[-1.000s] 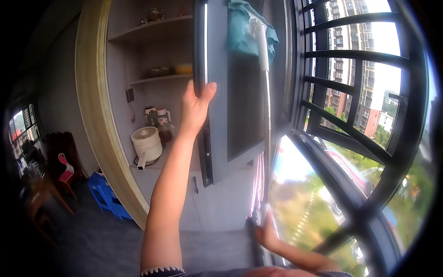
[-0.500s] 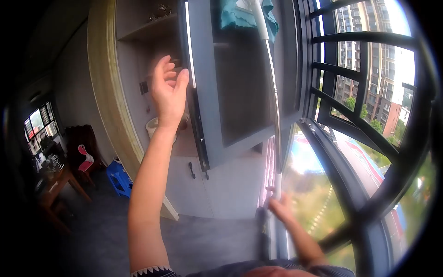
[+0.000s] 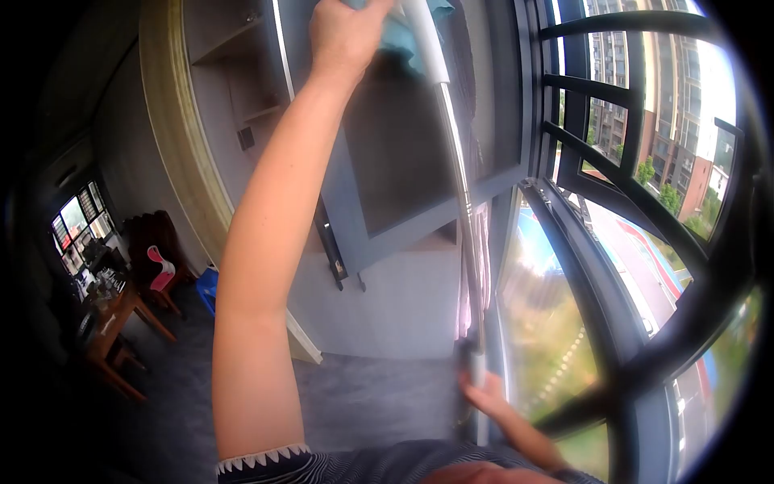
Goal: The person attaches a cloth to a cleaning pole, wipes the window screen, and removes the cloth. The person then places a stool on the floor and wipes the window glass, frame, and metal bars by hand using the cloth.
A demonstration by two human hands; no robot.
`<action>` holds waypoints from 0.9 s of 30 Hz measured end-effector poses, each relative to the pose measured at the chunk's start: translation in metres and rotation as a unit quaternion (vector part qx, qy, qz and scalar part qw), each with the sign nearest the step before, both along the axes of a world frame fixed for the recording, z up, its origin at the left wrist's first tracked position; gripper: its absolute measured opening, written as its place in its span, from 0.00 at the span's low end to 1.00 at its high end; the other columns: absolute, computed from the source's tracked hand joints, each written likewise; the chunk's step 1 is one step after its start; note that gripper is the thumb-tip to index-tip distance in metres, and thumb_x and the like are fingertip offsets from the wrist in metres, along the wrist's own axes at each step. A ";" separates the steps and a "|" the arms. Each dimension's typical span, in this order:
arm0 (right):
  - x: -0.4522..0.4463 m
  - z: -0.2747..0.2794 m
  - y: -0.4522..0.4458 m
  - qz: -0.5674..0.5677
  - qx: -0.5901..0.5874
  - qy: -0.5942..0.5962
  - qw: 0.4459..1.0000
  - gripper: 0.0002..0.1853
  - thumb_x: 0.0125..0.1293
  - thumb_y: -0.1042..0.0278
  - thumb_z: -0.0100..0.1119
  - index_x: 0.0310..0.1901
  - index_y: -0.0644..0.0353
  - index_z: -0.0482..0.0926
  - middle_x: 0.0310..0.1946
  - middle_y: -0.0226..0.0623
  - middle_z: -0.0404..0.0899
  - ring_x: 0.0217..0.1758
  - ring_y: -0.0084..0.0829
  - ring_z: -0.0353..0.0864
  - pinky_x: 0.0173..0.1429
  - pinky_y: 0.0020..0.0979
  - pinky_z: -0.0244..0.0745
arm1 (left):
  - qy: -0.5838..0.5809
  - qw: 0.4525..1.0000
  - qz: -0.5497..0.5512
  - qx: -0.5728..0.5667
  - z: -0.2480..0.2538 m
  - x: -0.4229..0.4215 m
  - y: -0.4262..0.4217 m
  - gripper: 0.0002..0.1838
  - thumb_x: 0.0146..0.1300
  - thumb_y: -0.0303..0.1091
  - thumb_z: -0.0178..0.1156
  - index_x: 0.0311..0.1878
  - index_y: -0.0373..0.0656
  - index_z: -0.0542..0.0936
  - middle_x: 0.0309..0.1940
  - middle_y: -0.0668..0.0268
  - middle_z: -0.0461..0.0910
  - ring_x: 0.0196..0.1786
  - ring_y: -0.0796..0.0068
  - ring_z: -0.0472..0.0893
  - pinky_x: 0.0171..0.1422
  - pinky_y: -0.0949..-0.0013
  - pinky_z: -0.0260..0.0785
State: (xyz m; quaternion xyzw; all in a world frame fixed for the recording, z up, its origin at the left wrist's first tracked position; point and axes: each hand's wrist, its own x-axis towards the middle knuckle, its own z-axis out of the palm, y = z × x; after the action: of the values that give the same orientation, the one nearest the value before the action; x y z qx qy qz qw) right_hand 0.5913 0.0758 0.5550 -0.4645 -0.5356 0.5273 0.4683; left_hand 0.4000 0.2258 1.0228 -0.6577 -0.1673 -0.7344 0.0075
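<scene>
A long pole [image 3: 458, 153] with a white upper sleeve and a thin silver shaft runs from the top of the view down to the lower right. Around its lower white end, my right hand [image 3: 485, 397] is closed. Teal cloth [image 3: 401, 50] hangs at the upper end, partly cut off by the frame. My left hand [image 3: 345, 36] is raised at the top edge, its fingers curled against the cloth; the fingertips are partly out of view. Behind the pole stands an open grey-framed window panel [image 3: 363, 242] with a dark pane or mesh.
Black window bars [image 3: 592, 87] fill the right side, with tall buildings outside. A grey cabinet [image 3: 387, 306] with shelves stands behind the panel. Pink fabric [image 3: 474, 298] hangs beside the pole. Farther left are a wooden table [image 3: 121, 310], a chair and a blue stool [image 3: 207, 290].
My left hand has moved up and right from in front of the shelves to the teal cloth. The pole's upper part has shifted left and down; my right hand still holds it lower down.
</scene>
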 end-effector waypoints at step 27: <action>0.038 -0.024 -0.007 -0.166 0.234 -0.149 0.946 0.31 0.62 0.66 0.57 0.64 0.65 0.58 0.31 0.30 0.75 0.29 0.19 0.72 0.34 0.22 0.69 | 0.138 0.933 0.332 -0.004 0.041 -0.017 0.043 0.18 0.53 0.31 0.58 0.48 0.36 0.76 0.40 0.43 0.77 0.48 0.46 0.76 0.49 0.56 0.70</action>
State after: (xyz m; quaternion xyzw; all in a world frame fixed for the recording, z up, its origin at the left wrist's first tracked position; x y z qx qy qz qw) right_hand 0.6291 0.0689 0.5313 -0.4972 -0.6231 0.2270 0.5595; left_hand 0.3826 0.2686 1.0638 -0.6594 -0.3762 -0.5918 0.2710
